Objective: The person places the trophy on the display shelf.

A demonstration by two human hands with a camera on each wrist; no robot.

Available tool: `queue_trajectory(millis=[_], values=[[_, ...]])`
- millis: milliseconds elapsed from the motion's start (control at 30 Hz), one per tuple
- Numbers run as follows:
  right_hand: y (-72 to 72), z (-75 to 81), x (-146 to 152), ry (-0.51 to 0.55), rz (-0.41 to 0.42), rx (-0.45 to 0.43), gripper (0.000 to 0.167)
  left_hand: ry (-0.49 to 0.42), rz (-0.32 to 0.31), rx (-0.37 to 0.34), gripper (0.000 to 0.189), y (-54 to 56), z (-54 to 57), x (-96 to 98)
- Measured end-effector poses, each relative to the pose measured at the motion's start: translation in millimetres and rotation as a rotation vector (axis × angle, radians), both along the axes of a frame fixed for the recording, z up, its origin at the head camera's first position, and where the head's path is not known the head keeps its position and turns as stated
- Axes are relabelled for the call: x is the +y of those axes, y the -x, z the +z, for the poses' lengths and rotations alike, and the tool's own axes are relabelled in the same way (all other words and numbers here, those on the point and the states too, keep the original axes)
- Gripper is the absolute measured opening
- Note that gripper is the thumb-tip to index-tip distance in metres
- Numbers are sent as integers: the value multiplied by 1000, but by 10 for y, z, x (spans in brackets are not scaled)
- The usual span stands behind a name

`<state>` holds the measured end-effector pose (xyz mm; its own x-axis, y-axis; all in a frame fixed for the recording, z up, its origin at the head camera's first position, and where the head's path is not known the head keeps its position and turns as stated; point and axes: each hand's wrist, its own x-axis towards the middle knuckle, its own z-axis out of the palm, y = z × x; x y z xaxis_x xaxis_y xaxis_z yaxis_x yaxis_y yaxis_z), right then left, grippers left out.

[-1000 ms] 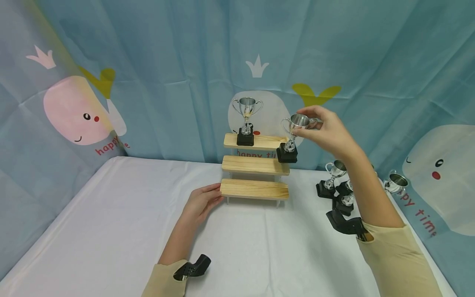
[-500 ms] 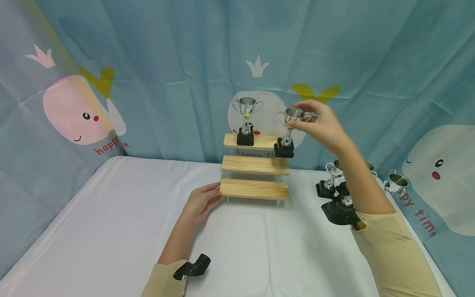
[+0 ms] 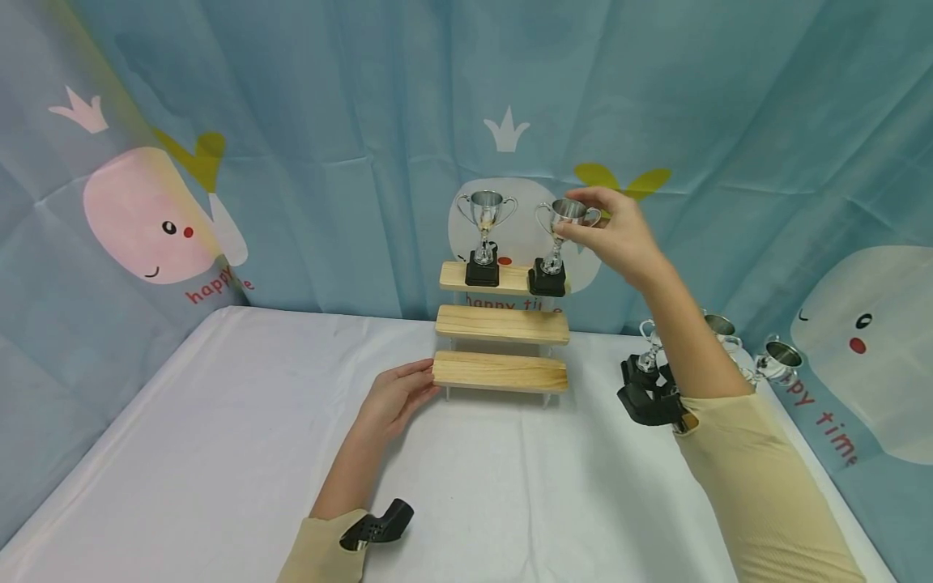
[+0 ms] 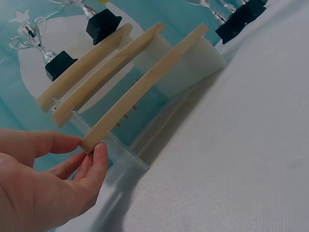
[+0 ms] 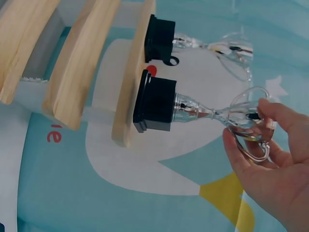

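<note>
Right fingers [image 5: 282, 117] pinching trophy [image 5: 198, 110] by cup [image 5: 241, 121]; base [image 5: 158, 104] below them, axis leaning slightly; contact with top shelf [image 3: 513, 279] unclear; left fingers [image 4: 58, 143] pinching bottom shelf [image 3: 499, 372]

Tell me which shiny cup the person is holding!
The trophy at the top board's right end: the right hand pinches its cup. The other trophy on the top board stands untouched, and no hand holds the trophies farther right.
</note>
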<state>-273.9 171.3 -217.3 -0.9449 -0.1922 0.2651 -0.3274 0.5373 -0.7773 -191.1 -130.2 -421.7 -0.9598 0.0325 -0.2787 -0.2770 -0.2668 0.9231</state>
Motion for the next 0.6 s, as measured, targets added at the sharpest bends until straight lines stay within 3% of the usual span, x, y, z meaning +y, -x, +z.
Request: queue_trajectory(millis=[600], values=[[222,-40,-99,41,12,6,57,-1,-11,1,45,13,1,-10]])
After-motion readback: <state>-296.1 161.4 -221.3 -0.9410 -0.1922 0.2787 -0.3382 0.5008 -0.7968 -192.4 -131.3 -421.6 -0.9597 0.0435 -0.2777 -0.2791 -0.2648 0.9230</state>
